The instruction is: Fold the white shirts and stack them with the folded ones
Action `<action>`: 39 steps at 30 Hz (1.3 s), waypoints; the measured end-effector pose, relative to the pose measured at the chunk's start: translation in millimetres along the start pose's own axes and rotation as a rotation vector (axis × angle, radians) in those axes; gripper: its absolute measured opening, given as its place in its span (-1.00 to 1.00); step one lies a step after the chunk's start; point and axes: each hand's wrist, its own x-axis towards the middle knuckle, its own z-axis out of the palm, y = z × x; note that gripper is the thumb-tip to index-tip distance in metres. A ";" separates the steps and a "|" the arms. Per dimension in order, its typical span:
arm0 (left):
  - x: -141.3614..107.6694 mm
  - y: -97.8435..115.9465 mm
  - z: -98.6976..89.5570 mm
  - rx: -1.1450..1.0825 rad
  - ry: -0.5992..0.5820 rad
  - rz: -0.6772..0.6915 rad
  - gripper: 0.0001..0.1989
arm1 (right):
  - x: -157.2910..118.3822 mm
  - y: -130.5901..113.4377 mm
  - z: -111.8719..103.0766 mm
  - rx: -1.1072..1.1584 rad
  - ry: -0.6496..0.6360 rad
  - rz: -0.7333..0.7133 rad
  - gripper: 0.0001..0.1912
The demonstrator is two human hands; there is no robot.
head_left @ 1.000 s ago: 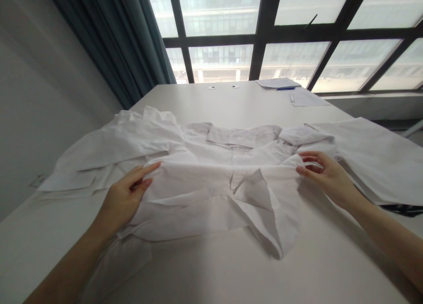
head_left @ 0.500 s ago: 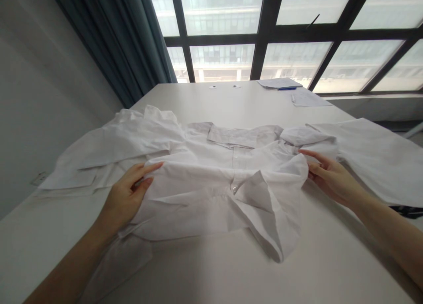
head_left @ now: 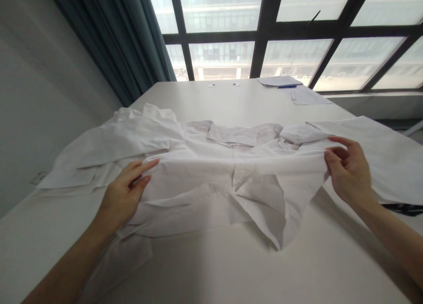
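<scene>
A white button-up shirt (head_left: 194,172) lies spread across the table, its collar on the far side and its button placket running down the middle. My left hand (head_left: 127,191) pinches the shirt's left side between thumb and fingers. On the opposite side, my right hand (head_left: 350,169) grips the edge of the cloth and holds it taut and a little raised. The near hem is rumpled, with a folded flap hanging toward me right of the placket. Puffed cloth, seemingly a sleeve, spreads to the left; more white cloth lies beyond my right hand.
The white table (head_left: 185,97) reaches back to a dark-framed window. Papers (head_left: 279,81) and a blue pen (head_left: 287,87) lie at its far right. A dark curtain (head_left: 132,44) hangs at the left. A black patterned item (head_left: 405,209) shows at the right edge.
My right hand has moved outward to the right and slightly up, drawing the shirt's right side straighter. The front flap has shifted with it. My left hand has barely moved.
</scene>
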 end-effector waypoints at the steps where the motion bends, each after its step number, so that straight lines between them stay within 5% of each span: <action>1: 0.2 -0.6 0.5 0.001 0.002 0.004 -0.57 | -1.3 -3.0 -0.8 -0.107 0.016 -0.049 -0.62; 7: 0.6 -1.2 0.4 0.019 0.016 0.022 -0.57 | -0.1 -7.2 -4.1 -0.542 0.015 -0.193 -0.61; 19: 1.7 -7.0 -1.9 -0.013 -0.054 0.004 -0.61 | 11.4 -1.0 -12.4 -0.267 -0.388 0.078 -0.51; 27: 1.9 4.1 -3.2 -0.049 0.046 0.019 -0.73 | 7.0 4.3 -5.2 -0.452 -0.108 0.001 -0.75; 33: 2.6 6.4 -0.8 0.129 0.085 0.173 -0.76 | 8.8 6.9 -6.1 -0.559 -0.007 -0.404 -0.75; 36: 2.1 13.8 -5.8 0.319 0.128 0.369 -0.81 | 0.1 -0.2 -3.1 -0.571 -0.085 -0.601 -0.75; 39: -1.5 21.8 -10.6 0.275 -0.055 0.595 -0.86 | -19.2 -14.7 4.2 -0.469 -0.283 -0.732 -0.74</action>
